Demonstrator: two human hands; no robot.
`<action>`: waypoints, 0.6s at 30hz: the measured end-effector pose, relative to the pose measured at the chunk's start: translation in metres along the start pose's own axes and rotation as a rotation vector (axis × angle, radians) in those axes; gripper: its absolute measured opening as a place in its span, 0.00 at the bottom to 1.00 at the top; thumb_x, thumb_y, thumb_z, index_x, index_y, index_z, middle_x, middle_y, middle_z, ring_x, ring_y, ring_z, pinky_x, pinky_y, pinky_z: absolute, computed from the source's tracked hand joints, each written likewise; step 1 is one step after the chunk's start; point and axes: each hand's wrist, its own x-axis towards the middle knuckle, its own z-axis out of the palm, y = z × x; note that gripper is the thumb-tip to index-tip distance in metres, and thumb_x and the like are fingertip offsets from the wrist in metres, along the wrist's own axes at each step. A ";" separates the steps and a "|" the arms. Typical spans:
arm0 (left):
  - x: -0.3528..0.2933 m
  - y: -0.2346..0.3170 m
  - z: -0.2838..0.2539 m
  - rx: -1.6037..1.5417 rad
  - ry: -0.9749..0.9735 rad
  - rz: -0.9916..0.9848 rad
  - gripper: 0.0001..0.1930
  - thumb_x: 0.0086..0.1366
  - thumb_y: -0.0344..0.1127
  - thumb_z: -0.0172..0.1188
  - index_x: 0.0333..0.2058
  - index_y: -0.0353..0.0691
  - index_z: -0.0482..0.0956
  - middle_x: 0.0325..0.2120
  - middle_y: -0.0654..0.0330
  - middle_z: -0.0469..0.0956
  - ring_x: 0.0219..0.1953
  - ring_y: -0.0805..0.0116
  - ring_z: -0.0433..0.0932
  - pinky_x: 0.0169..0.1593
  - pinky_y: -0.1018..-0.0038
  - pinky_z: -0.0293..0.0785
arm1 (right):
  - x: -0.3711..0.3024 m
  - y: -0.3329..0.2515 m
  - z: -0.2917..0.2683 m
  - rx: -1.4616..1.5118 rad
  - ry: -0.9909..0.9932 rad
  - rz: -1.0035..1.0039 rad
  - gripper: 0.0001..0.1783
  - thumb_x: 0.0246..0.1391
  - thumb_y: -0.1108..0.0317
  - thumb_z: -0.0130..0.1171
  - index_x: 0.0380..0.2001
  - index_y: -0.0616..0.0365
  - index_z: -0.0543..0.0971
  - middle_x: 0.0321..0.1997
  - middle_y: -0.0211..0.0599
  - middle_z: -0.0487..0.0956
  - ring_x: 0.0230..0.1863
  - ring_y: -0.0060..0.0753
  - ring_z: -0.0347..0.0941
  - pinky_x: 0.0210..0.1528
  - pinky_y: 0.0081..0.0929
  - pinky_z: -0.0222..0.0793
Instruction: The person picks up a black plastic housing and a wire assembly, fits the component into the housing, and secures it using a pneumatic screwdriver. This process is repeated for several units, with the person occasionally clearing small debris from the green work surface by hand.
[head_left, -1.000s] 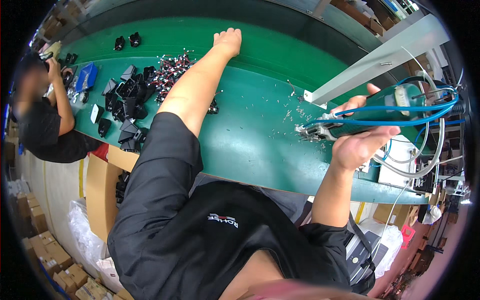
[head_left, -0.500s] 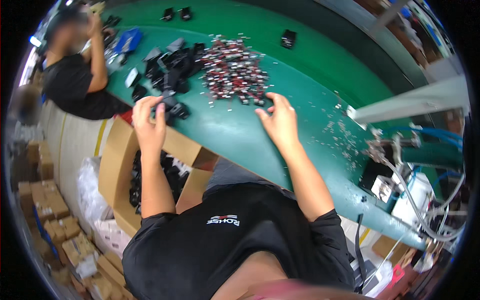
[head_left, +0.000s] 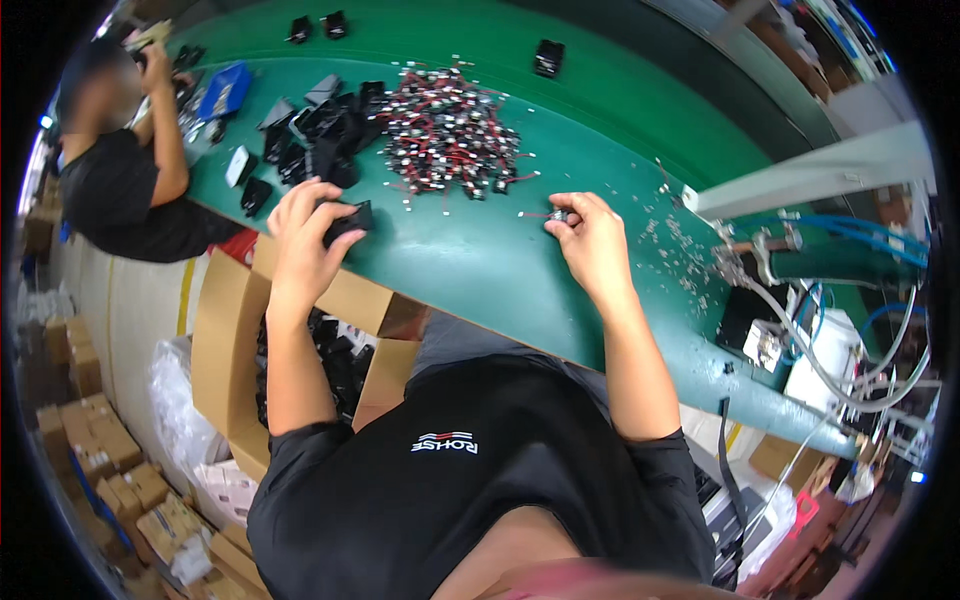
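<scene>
Along the near edge of a green worktop (head_left: pixel 450 262), an open cardboard box (head_left: pixel 228 340) is being overlapped in view by the left forearm (head_left: pixel 298 370). A black housing (head_left: pixel 354 221) is being gripped near that edge by the left hand (head_left: pixel 303 235), its thumb and bent fingers parted only by the housing's width. By the right hand (head_left: pixel 598 245), a small wired part (head_left: pixel 558 215) is being pinched between thumb and fingertips, nearly closed. Open room is being offered between the hands, bounded beyond by a pile of wired parts (head_left: pixel 450 135). Rightward, space is being limited by scattered small pieces (head_left: pixel 672 240) and a pale metal post (head_left: pixel 810 172).
</scene>
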 end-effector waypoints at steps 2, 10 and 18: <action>-0.004 0.016 -0.003 -0.266 0.010 -0.076 0.16 0.52 0.22 0.72 0.40 0.39 0.80 0.57 0.53 0.75 0.65 0.51 0.71 0.64 0.56 0.68 | -0.015 0.005 -0.008 0.101 -0.020 0.114 0.18 0.49 0.79 0.70 0.46 0.59 0.85 0.42 0.38 0.84 0.41 0.39 0.81 0.45 0.33 0.77; -0.031 0.084 0.074 -2.011 -0.159 -0.503 0.15 0.74 0.32 0.58 0.54 0.49 0.64 0.72 0.42 0.57 0.53 0.35 0.81 0.49 0.58 0.87 | -0.045 0.026 -0.002 -0.070 0.165 -0.198 0.18 0.50 0.78 0.71 0.47 0.57 0.84 0.53 0.42 0.81 0.45 0.38 0.82 0.40 0.29 0.78; -0.006 0.113 0.085 -2.227 -0.303 -0.469 0.19 0.70 0.45 0.66 0.49 0.45 0.68 0.73 0.44 0.55 0.59 0.47 0.78 0.53 0.62 0.85 | -0.044 0.022 0.015 0.134 0.185 -0.036 0.04 0.54 0.75 0.70 0.33 0.62 0.85 0.34 0.44 0.81 0.32 0.44 0.82 0.36 0.38 0.78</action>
